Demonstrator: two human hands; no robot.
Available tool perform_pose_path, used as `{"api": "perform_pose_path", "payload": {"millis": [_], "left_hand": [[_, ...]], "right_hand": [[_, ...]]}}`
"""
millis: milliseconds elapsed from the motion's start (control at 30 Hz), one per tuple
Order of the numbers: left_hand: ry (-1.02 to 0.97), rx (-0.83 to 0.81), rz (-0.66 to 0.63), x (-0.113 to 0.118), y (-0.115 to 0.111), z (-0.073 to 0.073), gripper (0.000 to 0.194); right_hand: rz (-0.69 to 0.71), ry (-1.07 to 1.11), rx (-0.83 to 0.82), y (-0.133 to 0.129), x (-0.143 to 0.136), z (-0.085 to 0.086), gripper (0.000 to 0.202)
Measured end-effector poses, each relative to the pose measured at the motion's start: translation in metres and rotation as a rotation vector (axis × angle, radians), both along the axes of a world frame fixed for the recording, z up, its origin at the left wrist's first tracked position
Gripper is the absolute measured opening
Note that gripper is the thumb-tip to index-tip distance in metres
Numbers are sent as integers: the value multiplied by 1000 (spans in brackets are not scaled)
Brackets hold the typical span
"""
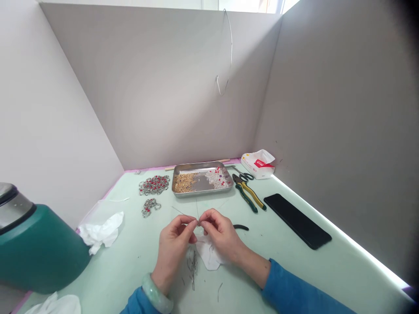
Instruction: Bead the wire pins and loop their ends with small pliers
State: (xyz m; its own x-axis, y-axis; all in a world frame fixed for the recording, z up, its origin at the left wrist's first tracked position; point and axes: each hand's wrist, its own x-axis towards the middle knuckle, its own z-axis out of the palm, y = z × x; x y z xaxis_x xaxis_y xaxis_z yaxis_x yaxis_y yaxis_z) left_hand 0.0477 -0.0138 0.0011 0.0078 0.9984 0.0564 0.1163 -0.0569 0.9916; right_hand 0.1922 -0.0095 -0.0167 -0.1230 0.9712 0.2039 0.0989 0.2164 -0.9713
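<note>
Blue-sleeved hands (176, 239) (223, 233) pinch wire (178, 211), red label (262, 164) on tissue packet (251, 164) illegible

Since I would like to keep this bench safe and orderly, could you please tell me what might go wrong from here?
The left hand and right hand pinch thin wire with bare fingers, so a projecting end might prick. Gold beads and paler beads share one tray without a visible divider, so a knock could mix them. Loose wire pieces lie near the left hand and could scratch it.

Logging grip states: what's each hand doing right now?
Left hand: closed, pinching thin grey metal wire.
Right hand: pinched closed; held piece too small to tell.
</note>
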Motion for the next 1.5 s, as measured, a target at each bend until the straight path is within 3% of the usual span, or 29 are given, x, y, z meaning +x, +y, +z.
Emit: {"api": "perform_pose_path", "payload": {"millis": [300,533,800,1233,1500], "left_hand": [[-32,58,-28,3,-5,3,16],[-70,54,-224,4,-7,4,13],[-315,-164,-303,4,-3,4,20],[-304,-185,-298,2,0,1,16],[-334,-171,-334,4,-4,3,7]], "right_hand": [[-71,-195,333,-4,1,-5,12],[-121,-328,489,1,7,-2,12],[62,-738,766,6,19,7,16],[4,-428,531,4,18,6,13],[95,-437,583,1,17,8,26]]}}
